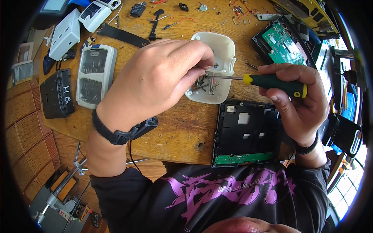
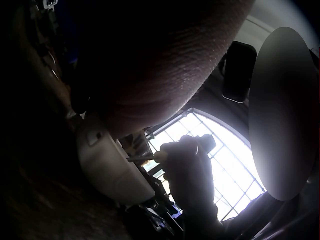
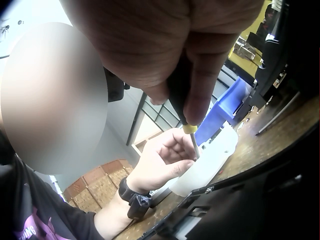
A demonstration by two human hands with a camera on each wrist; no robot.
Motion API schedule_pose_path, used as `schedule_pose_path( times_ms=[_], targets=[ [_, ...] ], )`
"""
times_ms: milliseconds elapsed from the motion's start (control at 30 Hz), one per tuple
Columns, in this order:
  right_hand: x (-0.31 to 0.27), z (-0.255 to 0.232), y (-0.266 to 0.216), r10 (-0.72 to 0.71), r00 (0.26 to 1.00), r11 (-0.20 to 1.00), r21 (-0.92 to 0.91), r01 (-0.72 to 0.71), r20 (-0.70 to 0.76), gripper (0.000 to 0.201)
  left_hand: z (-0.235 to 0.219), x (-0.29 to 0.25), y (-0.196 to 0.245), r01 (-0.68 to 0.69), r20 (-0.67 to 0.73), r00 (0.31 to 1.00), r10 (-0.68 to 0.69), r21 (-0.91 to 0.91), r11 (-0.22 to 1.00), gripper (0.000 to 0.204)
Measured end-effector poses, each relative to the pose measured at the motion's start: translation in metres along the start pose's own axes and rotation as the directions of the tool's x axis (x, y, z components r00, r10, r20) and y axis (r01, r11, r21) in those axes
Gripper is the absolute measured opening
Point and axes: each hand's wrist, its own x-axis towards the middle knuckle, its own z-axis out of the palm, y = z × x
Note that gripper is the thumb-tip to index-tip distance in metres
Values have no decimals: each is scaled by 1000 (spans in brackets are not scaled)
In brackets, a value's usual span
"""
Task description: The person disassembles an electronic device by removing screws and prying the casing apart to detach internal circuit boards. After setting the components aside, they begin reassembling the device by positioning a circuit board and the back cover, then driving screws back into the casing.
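My right hand (image 1: 301,97) grips a dark green and yellow screwdriver (image 1: 254,80), its shaft pointing left over a whitish plastic container (image 1: 217,40). Screws (image 1: 211,88) lie in the container's near part. At the shaft's tip are the thumb and curled fingers of my left hand (image 1: 149,75); whether they pinch a small thing is hidden. The right wrist view shows the left hand (image 3: 162,160) beside the container (image 3: 200,172), thumb close to the screwdriver's metal shaft (image 3: 194,144). Dark in the left wrist view are the right hand (image 2: 187,167) and the container (image 2: 110,165).
A black panel with a green circuit strip (image 1: 241,159) lies at the near edge, right of centre. Behind it sits a green circuit board (image 1: 281,44). To the left stand a bit case (image 1: 95,73) and a black box (image 1: 57,95). Small parts are scattered at the back.
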Motion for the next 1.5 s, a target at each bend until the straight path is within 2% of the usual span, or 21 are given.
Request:
schedule_pose_path(
  times_ms=[167, 233, 333, 467, 567, 633, 867, 933, 967, 1167, 1333, 1367, 1433, 1500],
  targets=[
    [-1, 0, 1, -13, 1000, 1000, 1, 13, 5, 37, 0, 0, -1, -21, 0, 1000, 21, 14, 1000, 26],
    [-3, -2, -1, 38, 999, 994, 101, -36, -19, 40, -1, 0, -2, -23, 1, 1000, 23, 18, 1000, 26],
    [-3, 0, -5, 66, 995, 997, 52, -63, -69, 42, -1, 0, -1, -20, 9, 1000, 20, 18, 1000, 26],
    [-4, -1, -3, 77, 995, 994, 86, -71, -66, 40, -1, 0, -2, -19, 8, 1000, 18, 15, 1000, 26],
    [-4, -1, -3, 62, 996, 997, 50, -58, -70, 40, -1, 0, -1, -14, 11, 1000, 14, 16, 1000, 25],
    [-3, -3, -3, 1, 1000, 1000, -1, -1, -28, 40, -1, 0, -1, -21, 8, 1000, 21, 24, 1000, 25],
    [-3, -5, -7, -6, 1000, 1000, 3, 6, -12, 41, -1, 0, -1, -20, 3, 1000, 19, 28, 999, 26],
    [-3, -3, -12, 109, 993, 991, 82, -105, -54, 43, -1, 0, -2, -18, 0, 1000, 18, 28, 999, 26],
    [-4, -3, -11, 109, 993, 991, 83, -104, -53, 43, 0, -1, -2, -17, -4, 1000, 17, 27, 999, 26],
    [-5, -2, -11, 66, 996, 995, 80, -61, -59, 46, -1, -1, -1, -5, -6, 1000, 5, 13, 1000, 24],
    [-3, -6, -13, 2, 1000, 1000, -14, -2, 3, 46, -2, 0, -4, -22, -9, 1000, 22, 14, 1000, 21],
    [-2, -7, -13, 1, 1000, 1000, -13, -1, 3, 46, -2, -1, -4, -32, -17, 999, 32, 12, 999, 20],
    [3, -6, -14, -85, 993, 996, -24, 88, 78, 45, -4, -1, -4, -23, -16, 1000, 23, 13, 1000, 19],
    [3, -1, -16, -75, 994, 997, -4, 75, 84, 45, -5, -1, -4, -13, -15, 1000, 13, 14, 1000, 18]
  ],
)
